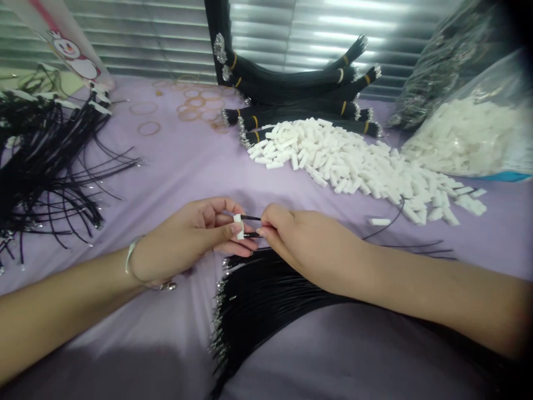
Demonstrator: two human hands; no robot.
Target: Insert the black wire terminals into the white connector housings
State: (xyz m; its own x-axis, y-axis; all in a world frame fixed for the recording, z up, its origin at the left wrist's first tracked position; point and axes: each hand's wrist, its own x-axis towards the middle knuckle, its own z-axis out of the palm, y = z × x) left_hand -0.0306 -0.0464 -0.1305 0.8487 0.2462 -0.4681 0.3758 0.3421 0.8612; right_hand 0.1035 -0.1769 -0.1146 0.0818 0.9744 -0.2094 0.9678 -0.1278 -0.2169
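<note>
View: head camera, looking forward and down over a lilac cloth (125, 328) spread across a work surface.

Left hand (187, 239): closed, thumb and fingers pinching a small white connector housing (238, 226) near the centre of the frame; a silver chain bracelet (130, 258) circles the wrist.

Right hand (308, 250): closed, fingertips pinching two short black wires (251, 226) just beside the housing; the wires run between the two hands, and the hands are almost touching.

Directly below the hands: a broad sheaf of loose black wires (266, 300) with crimped metal terminals at its left end, lying on the cloth and partly under the right forearm.

Centre right: a heap of white connector housings (350, 155) spills across the cloth, with a single housing (380, 221) lying at its lower edge beside a thin black wire (385, 233).

Upper right: a clear plastic bag of more housings (462, 133) lies against the heap, next to a second bag (441, 72) holding dark wires.

Top centre: black wire bundles (300, 94) with yellow ties lie stacked, terminals glinting.

Left edge: a tangled mass of black wires (45, 166) with white tags at its top.

Upper left: tan rubber bands (195, 105) scattered on the cloth, a snowman-printed sheet (70, 50), window blinds (125, 33) behind.
</note>
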